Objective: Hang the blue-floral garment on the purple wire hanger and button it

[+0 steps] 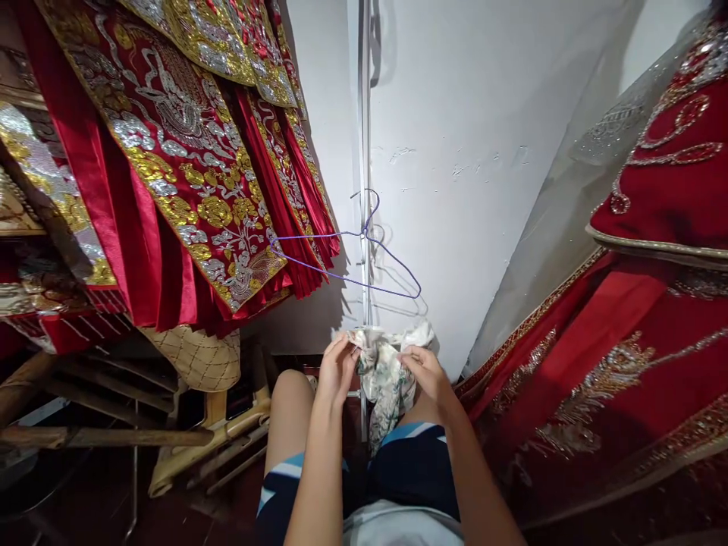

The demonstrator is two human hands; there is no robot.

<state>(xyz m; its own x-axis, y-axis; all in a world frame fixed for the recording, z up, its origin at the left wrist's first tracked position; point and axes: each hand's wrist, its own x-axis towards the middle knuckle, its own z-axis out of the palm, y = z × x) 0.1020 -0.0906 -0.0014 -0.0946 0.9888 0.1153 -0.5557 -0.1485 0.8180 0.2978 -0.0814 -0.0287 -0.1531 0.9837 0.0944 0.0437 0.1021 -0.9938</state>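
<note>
A light cloth with a green floral print [387, 371] hangs bunched between my hands, above my lap. My left hand [340, 365] pinches its upper left edge between thumb and fingers. On the other side, my right hand [425, 371] has its fingers closed on the cloth's right part. Above the cloth, a thin purple wire hanger [392, 290] with no garment on it hangs in front of the white wall, beside a narrow vertical metal pole [365, 152].
Red embroidered garments [216, 174] hang at the left, over bamboo furniture [114, 437]. More red beaded garments [637, 356] and a sheer veil [569, 174] fill the right side. Behind the pole stands a white wall [455, 114].
</note>
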